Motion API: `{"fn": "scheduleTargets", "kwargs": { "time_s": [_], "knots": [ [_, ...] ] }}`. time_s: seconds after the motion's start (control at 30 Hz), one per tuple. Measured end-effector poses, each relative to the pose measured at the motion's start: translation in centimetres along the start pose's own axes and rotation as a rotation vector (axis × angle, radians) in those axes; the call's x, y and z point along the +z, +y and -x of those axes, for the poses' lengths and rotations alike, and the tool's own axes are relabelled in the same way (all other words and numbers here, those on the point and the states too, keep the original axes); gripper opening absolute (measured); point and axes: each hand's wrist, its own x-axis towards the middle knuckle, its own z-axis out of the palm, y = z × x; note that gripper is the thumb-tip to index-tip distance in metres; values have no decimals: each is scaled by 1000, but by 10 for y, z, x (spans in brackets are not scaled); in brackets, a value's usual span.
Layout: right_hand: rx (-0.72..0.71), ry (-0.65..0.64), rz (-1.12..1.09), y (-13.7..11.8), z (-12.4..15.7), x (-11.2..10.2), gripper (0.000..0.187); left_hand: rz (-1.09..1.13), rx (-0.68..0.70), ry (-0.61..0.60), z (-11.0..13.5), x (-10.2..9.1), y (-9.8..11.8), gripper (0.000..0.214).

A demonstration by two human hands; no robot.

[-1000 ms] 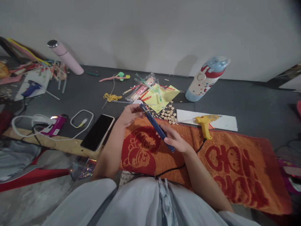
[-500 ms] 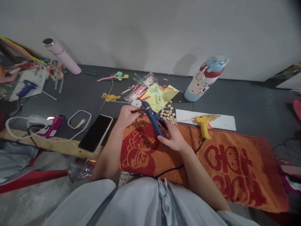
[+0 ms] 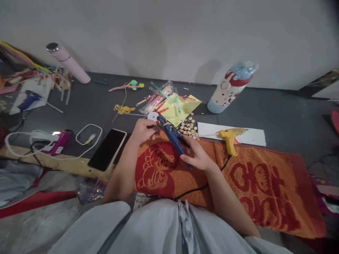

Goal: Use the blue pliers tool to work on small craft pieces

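Note:
My right hand is wrapped round the handles of blue cutting pliers, held over an orange and red towel. The jaws of the pliers point up and left toward my left hand. The fingers of my left hand are pinched at the jaws, on a thin small piece I cannot make out. A white round thing lies just beyond the left fingers. A heap of small wooden bits lies close behind the pliers.
A yellow glue gun rests on a white strip. A phone, cables, a purple device, yellow paper with bagged sticks, a patterned bottle and a pink flask lie on the dark floor.
The pliers' handles spread apart half a second ago and are now gripped closer together. Both hands stay in nearly the same place; the view has drifted slightly.

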Motion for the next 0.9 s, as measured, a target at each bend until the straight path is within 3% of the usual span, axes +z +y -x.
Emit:
{"fn": "scheduleTargets", "kwargs": {
  "time_s": [0.23, 0.43, 0.9],
  "knots": [
    [23, -6, -115, -2, 0, 1, 80, 41, 9, 54, -2, 2, -2, 39],
    [26, 7, -161, -6, 0, 2, 68, 5, 27, 154, -3, 9, 3, 36],
    [63, 16, -241, -3, 0, 5, 57, -85, 83, 142, -4, 5, -6, 25]
  ]
}}
